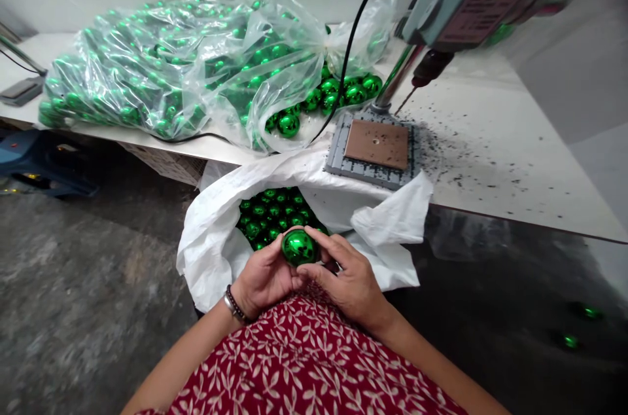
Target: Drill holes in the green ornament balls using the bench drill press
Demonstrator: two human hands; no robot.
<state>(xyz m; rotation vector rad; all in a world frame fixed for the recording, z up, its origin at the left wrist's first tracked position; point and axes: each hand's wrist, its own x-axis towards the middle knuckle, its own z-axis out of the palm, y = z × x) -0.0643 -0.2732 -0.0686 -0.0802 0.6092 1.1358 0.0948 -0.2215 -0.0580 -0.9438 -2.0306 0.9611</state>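
Note:
A shiny green ball (299, 247) is held between my two hands, just above my lap. My left hand (267, 277) cups it from the left and below, with the thumb against its side. From the right, the fingers and thumb of my right hand (350, 274) close on the same ball. Right behind my hands, a white sack (210, 232) gapes open with many green balls (272, 212) inside. Beyond the sack stands a drill press (432, 65), its thin bit over a brown board (377, 143) on a grey base.
A large clear plastic bag (171, 68) full of green balls lies along the white table (515, 160). Loose balls (338, 93) spill near its mouth. Dark shavings surround the drill base. A black cable (350, 48) hangs across. A blue stool (44, 163) stands left; two balls lie on the floor (490, 336).

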